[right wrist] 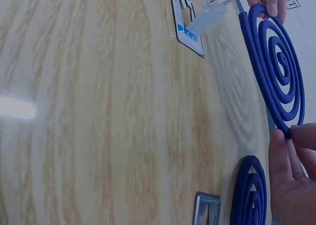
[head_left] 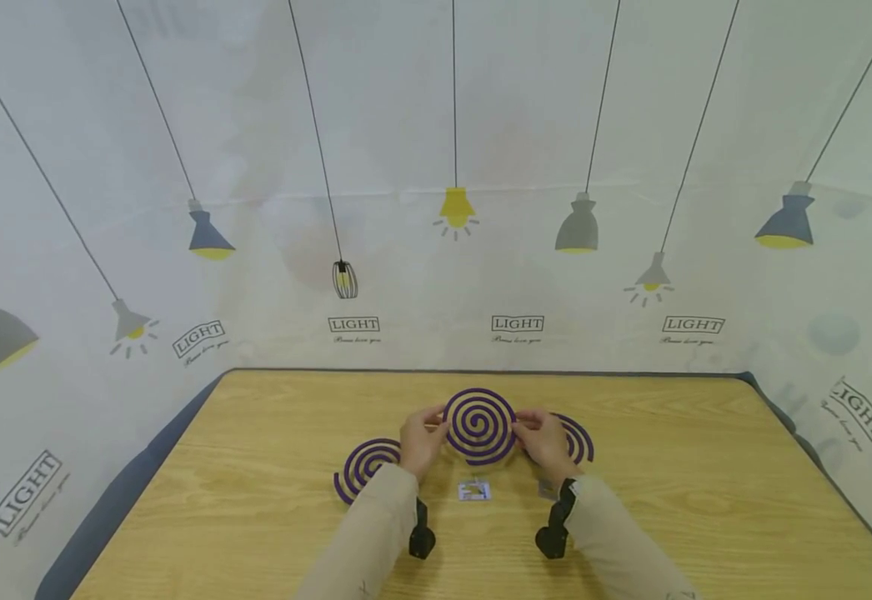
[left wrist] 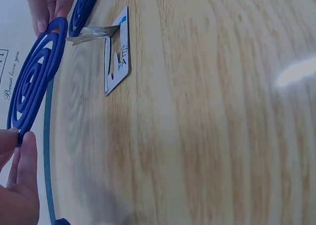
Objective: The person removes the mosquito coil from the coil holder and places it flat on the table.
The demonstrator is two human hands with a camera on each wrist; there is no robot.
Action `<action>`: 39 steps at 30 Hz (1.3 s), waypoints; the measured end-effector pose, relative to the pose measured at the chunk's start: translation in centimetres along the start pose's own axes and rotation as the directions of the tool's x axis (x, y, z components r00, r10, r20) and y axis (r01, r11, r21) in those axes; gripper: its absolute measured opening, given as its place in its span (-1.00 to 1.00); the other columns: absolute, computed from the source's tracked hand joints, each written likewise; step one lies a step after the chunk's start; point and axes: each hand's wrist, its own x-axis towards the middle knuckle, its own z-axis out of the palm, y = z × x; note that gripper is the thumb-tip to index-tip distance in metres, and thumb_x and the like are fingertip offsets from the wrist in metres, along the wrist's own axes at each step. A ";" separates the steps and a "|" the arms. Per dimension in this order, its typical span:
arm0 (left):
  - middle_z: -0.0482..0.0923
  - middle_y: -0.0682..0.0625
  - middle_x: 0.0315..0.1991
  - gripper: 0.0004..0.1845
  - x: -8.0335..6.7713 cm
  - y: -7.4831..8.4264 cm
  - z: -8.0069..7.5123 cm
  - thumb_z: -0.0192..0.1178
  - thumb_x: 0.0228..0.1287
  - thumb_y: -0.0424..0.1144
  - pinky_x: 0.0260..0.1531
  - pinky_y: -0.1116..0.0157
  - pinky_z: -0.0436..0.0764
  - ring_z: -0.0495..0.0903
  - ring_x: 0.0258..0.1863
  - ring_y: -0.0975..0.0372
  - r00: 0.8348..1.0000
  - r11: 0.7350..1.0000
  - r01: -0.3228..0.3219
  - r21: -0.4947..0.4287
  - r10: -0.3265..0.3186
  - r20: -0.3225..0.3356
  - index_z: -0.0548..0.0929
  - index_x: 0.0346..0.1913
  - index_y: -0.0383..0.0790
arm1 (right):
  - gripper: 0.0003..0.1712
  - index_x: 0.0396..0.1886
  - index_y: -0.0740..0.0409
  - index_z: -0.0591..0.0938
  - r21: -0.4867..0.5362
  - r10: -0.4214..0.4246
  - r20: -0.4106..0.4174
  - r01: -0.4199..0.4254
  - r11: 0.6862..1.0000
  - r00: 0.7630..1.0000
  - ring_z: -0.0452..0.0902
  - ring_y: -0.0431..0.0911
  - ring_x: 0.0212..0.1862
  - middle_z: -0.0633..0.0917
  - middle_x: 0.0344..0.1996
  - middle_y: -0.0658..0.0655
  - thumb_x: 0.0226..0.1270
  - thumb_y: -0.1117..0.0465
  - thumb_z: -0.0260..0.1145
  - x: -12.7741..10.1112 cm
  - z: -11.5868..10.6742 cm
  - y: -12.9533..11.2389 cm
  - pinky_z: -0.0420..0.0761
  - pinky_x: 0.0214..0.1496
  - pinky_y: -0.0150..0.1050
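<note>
Spiral coil (head_left: 479, 426), rigid, purple, pinched by both hands

Right-hand flat coil (head_left: 577, 439) mostly hidden behind right hand (head_left: 544, 442) and its fingers. Print on card (head_left: 474, 490), lying near side of the fingers, too small to be read. Left hand (left wrist: 17, 185) cut off by left wrist frame edge. Metal stand (right wrist: 206, 209) cropped at bottom.
</note>
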 end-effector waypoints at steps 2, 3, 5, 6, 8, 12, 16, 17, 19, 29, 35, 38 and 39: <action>0.56 -0.24 -0.37 -0.69 0.0 -0.1 0.1 0.17 0.05 -0.51 -0.58 0.38 0.58 0.59 -0.51 0.05 1.000 1.000 0.001 -0.002 -0.001 -0.004 0.53 -0.07 -0.48 | -0.71 -0.10 0.44 0.50 -0.014 -0.004 -0.004 0.004 1.000 1.000 0.55 -0.08 -0.43 0.58 -0.26 0.35 0.15 0.44 0.17 -0.1 0.1 0.1 0.61 -0.36 -0.22; 0.55 -0.24 -0.38 -0.69 0.0 -0.1 0.1 0.17 0.05 -0.51 -0.57 0.37 0.58 0.59 -0.49 0.04 1.000 1.000 0.004 -0.006 -0.004 -0.009 0.53 -0.08 -0.48 | -0.71 -0.10 0.44 0.50 -0.022 -0.005 -0.007 0.005 1.000 1.000 0.55 -0.06 -0.40 0.58 -0.25 0.34 0.15 0.44 0.17 -0.1 0.1 0.2 0.61 -0.35 -0.23; 0.55 -0.24 -0.38 -0.70 -0.1 -0.1 0.1 0.16 0.04 -0.52 -0.56 0.37 0.58 0.59 -0.46 0.03 1.000 1.000 0.016 -0.014 -0.017 -0.017 0.54 -0.09 -0.48 | -0.70 -0.09 0.44 0.50 -0.033 -0.010 -0.012 0.010 0.999 1.000 0.55 -0.03 -0.34 0.58 -0.24 0.34 0.14 0.45 0.17 -0.3 0.1 0.2 0.61 -0.33 -0.26; 0.55 -0.24 -0.39 -0.71 -0.1 -0.1 0.2 0.16 0.04 -0.52 -0.56 0.36 0.59 0.59 -0.45 0.03 1.000 1.000 0.016 -0.015 -0.016 -0.022 0.55 -0.10 -0.49 | -0.69 -0.08 0.43 0.50 -0.046 -0.015 -0.014 0.014 0.999 1.000 0.55 -0.02 -0.31 0.57 -0.23 0.34 0.14 0.45 0.17 -0.4 0.2 0.2 0.61 -0.31 -0.26; 0.55 -0.23 -0.39 -0.71 -0.1 -0.1 0.3 0.17 0.03 -0.53 -0.56 0.36 0.59 0.59 -0.44 0.03 0.999 1.000 0.026 -0.018 -0.026 -0.030 0.55 -0.11 -0.49 | -0.69 -0.08 0.43 0.50 -0.066 -0.020 -0.022 0.018 0.998 1.000 0.54 0.01 -0.27 0.58 -0.22 0.34 0.14 0.45 0.17 -0.5 0.2 0.3 0.60 -0.30 -0.29; 0.56 -0.22 -0.38 -0.73 0.1 -0.2 0.6 0.18 0.03 -0.52 -0.52 0.37 0.59 0.59 -0.41 0.05 0.997 0.997 0.065 -0.029 -0.066 -0.042 0.57 -0.13 -0.48 | -0.70 -0.09 0.41 0.53 -0.105 -0.029 -0.045 0.024 0.994 0.999 0.53 0.04 -0.22 0.59 -0.23 0.32 0.13 0.44 0.18 -0.4 0.3 0.4 0.59 -0.28 -0.31; 0.57 -0.21 -0.36 -0.73 0.3 -0.3 0.9 0.19 0.03 -0.50 -0.50 0.37 0.59 0.59 -0.39 0.08 0.994 0.995 0.097 -0.032 -0.098 -0.051 0.58 -0.14 -0.46 | -0.71 -0.11 0.42 0.54 -0.107 -0.041 -0.055 0.035 0.994 0.998 0.53 0.05 -0.21 0.59 -0.24 0.32 0.12 0.45 0.18 -0.3 0.3 0.7 0.59 -0.28 -0.33; 0.57 -0.21 -0.36 -0.74 0.3 -0.3 0.9 0.19 0.03 -0.50 -0.50 0.37 0.59 0.59 -0.40 0.08 0.994 0.995 0.097 -0.023 -0.098 -0.055 0.58 -0.14 -0.45 | -0.71 -0.11 0.42 0.54 -0.099 -0.037 -0.054 0.032 0.995 0.998 0.53 0.04 -0.21 0.59 -0.24 0.32 0.12 0.45 0.18 -0.3 0.3 0.8 0.58 -0.28 -0.33; 0.58 -0.21 -0.36 -0.74 0.4 -0.3 0.9 0.19 0.02 -0.50 -0.51 0.37 0.59 0.59 -0.40 0.08 0.993 0.995 0.099 -0.008 -0.099 -0.062 0.59 -0.15 -0.44 | -0.71 -0.11 0.43 0.54 -0.094 -0.040 -0.046 0.035 0.995 0.998 0.52 0.03 -0.21 0.59 -0.24 0.31 0.12 0.46 0.17 -0.3 0.3 0.9 0.58 -0.26 -0.32; 0.56 -0.19 -0.37 -0.72 0.3 -0.6 0.9 0.20 -0.03 -0.53 -0.51 0.37 0.59 0.58 -0.41 0.09 0.994 0.994 0.098 0.048 -0.096 -0.045 0.58 -0.17 -0.46 | -0.65 -0.05 0.43 0.50 -0.111 -0.025 -0.027 0.022 0.994 0.999 0.48 0.08 -0.14 0.57 -0.21 0.32 0.10 0.47 0.16 -0.7 0.4 0.7 0.54 -0.13 -0.20; 0.56 -0.22 -0.35 -0.65 0.2 -0.5 1.0 0.16 -0.12 -0.60 -0.45 0.35 0.58 0.55 -0.36 0.07 0.993 0.990 0.116 0.080 -0.116 -0.004 0.55 -0.14 -0.49 | -0.65 -0.06 0.44 0.50 -0.133 -0.025 -0.027 0.022 0.991 0.999 0.48 0.08 -0.14 0.58 -0.22 0.32 0.10 0.47 0.16 -0.7 0.4 0.8 0.54 -0.13 -0.20; 0.56 -0.22 -0.33 -0.61 0.1 -0.4 1.0 0.14 -0.14 -0.63 -0.40 0.34 0.58 0.54 -0.34 0.07 0.990 0.986 0.137 0.089 -0.138 0.002 0.54 -0.11 -0.49 | -0.65 -0.05 0.43 0.51 -0.138 -0.025 -0.023 0.022 0.990 0.999 0.49 0.08 -0.14 0.58 -0.22 0.31 0.11 0.46 0.15 -0.7 0.4 0.8 0.53 -0.13 -0.19; 0.55 -0.22 -0.32 -0.60 0.1 -0.4 1.0 0.14 -0.15 -0.64 -0.38 0.34 0.58 0.54 -0.33 0.08 0.989 0.985 0.146 0.091 -0.147 0.005 0.53 -0.11 -0.50 | -0.65 -0.05 0.43 0.50 -0.139 -0.025 -0.022 0.022 0.990 0.999 0.49 0.09 -0.14 0.58 -0.21 0.31 0.11 0.46 0.15 -0.7 0.4 0.7 0.53 -0.13 -0.18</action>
